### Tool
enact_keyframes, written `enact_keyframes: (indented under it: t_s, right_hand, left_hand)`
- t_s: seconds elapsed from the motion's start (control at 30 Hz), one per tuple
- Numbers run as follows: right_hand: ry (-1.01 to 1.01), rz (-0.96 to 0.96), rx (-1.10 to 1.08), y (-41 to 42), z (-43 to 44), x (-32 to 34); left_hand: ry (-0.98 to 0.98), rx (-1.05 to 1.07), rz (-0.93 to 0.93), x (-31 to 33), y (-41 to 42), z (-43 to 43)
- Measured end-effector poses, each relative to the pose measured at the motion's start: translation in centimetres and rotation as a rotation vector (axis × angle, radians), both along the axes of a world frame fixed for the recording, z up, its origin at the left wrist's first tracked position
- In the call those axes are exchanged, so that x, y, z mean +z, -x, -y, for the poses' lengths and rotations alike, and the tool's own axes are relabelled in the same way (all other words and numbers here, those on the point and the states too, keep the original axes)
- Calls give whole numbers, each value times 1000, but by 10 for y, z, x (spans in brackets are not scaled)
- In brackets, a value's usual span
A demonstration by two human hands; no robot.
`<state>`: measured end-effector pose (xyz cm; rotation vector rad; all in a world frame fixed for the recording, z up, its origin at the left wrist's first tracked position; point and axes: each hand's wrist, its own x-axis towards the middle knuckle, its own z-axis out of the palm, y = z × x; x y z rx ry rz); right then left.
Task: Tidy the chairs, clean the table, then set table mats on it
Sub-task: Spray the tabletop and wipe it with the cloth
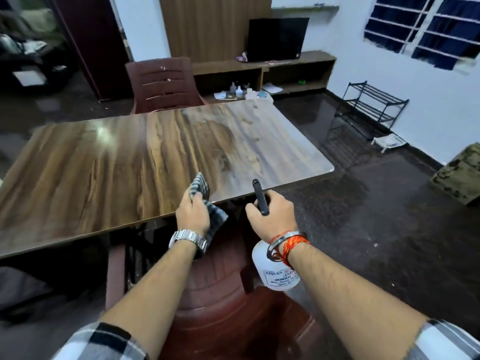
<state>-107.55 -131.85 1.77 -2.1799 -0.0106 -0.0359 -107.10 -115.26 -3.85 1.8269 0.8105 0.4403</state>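
Note:
A long wood-grain table [124, 157] stretches in front of me. My left hand [193, 214] grips a grey striped cloth [201, 189] at the table's near edge. My right hand [270, 216] holds a white spray bottle [272, 274] by its black nozzle head, just off the near edge and pointing at the tabletop. A dark red plastic chair [166, 84] stands pushed in at the far side. Another dark red chair [223, 302] sits below my arms at the near side.
A low wooden TV unit [298, 66] with a screen and small bottles runs along the back wall. A black metal rack [371, 107] stands by the right wall. A camouflage box [459, 175] sits on the dark floor at right.

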Motion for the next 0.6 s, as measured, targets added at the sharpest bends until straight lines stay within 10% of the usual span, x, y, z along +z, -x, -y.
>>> enact_keyframes:
  t_s: [0.6]
  right_hand:
    - [83,-170,364,-210,75,-26]
  left_hand:
    - [-13,283,-112,-47,-160,91]
